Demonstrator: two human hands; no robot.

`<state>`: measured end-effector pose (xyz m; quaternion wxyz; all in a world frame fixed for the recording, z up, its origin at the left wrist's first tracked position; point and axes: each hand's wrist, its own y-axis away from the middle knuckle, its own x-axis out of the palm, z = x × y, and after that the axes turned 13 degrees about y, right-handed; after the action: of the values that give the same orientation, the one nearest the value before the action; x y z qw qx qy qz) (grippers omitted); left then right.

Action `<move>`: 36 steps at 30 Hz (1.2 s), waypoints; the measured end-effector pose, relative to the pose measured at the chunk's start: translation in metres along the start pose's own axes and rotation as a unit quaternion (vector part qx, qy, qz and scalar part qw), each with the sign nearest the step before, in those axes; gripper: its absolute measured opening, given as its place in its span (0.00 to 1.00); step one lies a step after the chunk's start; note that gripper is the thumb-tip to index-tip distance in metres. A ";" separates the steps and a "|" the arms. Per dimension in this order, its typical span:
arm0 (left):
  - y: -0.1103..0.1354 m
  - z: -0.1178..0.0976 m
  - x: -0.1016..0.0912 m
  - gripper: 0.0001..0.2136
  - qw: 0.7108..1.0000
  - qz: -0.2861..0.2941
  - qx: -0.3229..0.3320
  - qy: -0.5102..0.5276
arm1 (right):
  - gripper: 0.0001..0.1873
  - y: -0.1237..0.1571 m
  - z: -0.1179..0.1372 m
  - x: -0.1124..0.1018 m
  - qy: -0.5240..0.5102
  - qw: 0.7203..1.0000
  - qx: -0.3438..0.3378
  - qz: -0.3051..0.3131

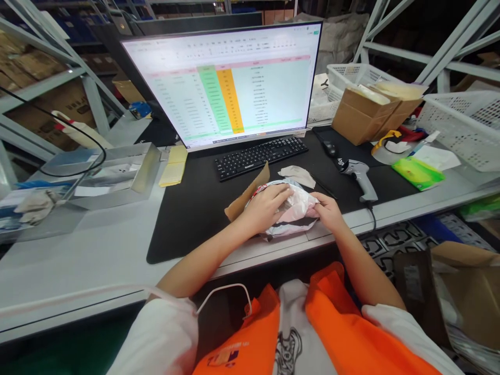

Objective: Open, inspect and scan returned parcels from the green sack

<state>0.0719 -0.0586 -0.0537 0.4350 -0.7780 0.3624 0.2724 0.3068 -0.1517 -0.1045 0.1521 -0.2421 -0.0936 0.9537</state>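
Observation:
A crumpled white plastic bag (300,203) lies at the front edge of the black desk mat (183,219), partly under my hands. My left hand (269,206) lies over the bag's left side, its fingers bent and gripping the plastic. At the bag's right edge, my right hand (328,209) pinches the film between thumb and fingers. What the bag contains cannot be made out. A brown cardboard piece (247,194) sticks up beside my left hand. Just behind the bag rests a pale scrap (299,175).
A monitor (258,99) stands behind a black keyboard (261,157). To the right are a mouse (329,148), a corded barcode scanner (361,179), a green packet (417,172), cardboard boxes (363,112) and a white basket (464,125). Yellow notes (173,165) and a grey tray (144,174) sit left.

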 end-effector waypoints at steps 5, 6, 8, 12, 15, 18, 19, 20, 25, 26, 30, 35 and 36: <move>-0.001 0.014 -0.001 0.08 0.985 -0.099 -0.136 0.046 | 0.18 -0.002 -0.013 0.003 -0.082 0.993 0.066 0.060; -0.002 0.017 -0.003 0.08 0.983 -0.098 -0.146 0.053 | 0.19 -0.001 -0.015 0.004 -0.090 0.991 0.073 0.064; -0.002 0.019 -0.005 0.09 0.989 -0.073 -0.121 0.049 | 0.20 0.002 -0.016 0.004 -0.087 0.992 0.070 0.060; -0.002 0.007 -0.003 0.14 0.999 -0.015 -0.046 -0.014 | 0.31 0.018 0.008 -0.007 -0.026 0.998 -0.057 0.020; -0.003 -0.006 -0.002 0.11 0.997 0.026 -0.019 -0.069 | 0.29 0.029 0.042 -0.018 0.095 0.978 -0.185 0.013; -0.002 -0.012 -0.002 0.10 0.993 0.053 -0.013 -0.105 | 0.18 0.028 0.067 -0.016 0.258 0.940 -0.220 0.048; -0.001 -0.013 -0.003 0.11 0.991 0.061 -0.016 -0.117 | 0.14 0.026 0.070 -0.014 0.301 0.928 -0.214 0.056; 0.000 -0.013 -0.003 0.10 0.989 0.068 -0.019 -0.130 | 0.11 0.025 0.070 -0.011 0.331 0.919 -0.205 0.062; 0.003 -0.011 0.002 0.07 0.979 0.080 -0.020 -0.185 | 0.14 0.025 0.055 0.000 0.326 0.927 -0.180 0.053; 0.003 -0.011 0.004 0.08 0.979 0.072 -0.012 -0.188 | 0.15 0.026 0.052 0.001 0.308 0.933 -0.182 0.038; 0.002 -0.007 0.011 0.08 0.988 0.042 0.026 -0.149 | 0.18 0.030 0.047 0.003 0.229 0.955 -0.190 0.003; 0.000 -0.006 -0.003 0.08 0.996 -0.090 0.009 0.018 | 0.43 0.033 0.034 0.005 0.197 0.980 -0.035 0.001; 0.000 -0.008 -0.008 0.08 0.992 -0.117 0.016 0.051 | 0.37 0.034 0.030 0.006 0.196 0.981 -0.009 0.011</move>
<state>0.0677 -0.0629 -0.0443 0.4574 -0.8209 0.2945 0.1741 0.2792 -0.1852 -0.0898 0.1551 -0.4267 -0.0680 0.8884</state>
